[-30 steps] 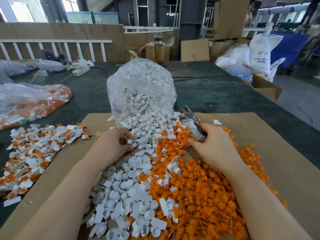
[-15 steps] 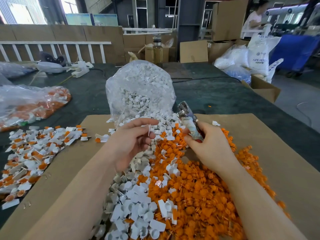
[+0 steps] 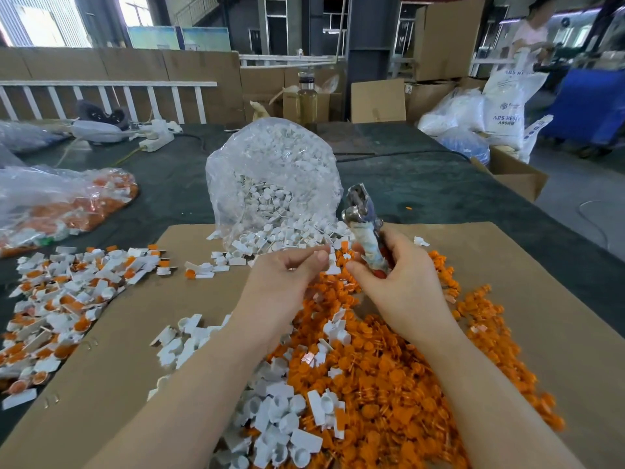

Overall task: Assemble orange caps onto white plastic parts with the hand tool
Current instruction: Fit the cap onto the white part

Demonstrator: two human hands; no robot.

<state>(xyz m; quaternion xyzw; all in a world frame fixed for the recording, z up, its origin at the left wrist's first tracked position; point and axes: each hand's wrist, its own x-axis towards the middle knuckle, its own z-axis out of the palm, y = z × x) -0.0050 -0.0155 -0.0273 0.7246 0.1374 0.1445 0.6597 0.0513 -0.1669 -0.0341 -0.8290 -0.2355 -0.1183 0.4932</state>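
My right hand (image 3: 404, 282) grips the taped handle of the metal hand tool (image 3: 363, 221), whose jaws point up and away. My left hand (image 3: 287, 282) is raised beside it and pinches a small white plastic part (image 3: 323, 262) between thumb and fingertips; most of the part is hidden. A heap of loose orange caps (image 3: 399, 377) lies under and to the right of my forearms on the cardboard sheet (image 3: 524, 286). Loose white parts (image 3: 287, 418) lie at the heap's left and near side.
A clear bag of white parts (image 3: 274, 177) stands just beyond my hands. Assembled white-and-orange pieces (image 3: 67, 286) are spread at the left. A bag of orange caps (image 3: 61, 204) lies at the far left. Boxes, sacks and a person are at the back right.
My left hand rose from the white pile with a white part pinched in its fingers and moved right, close to the tool. My right hand lifted the tool slightly.
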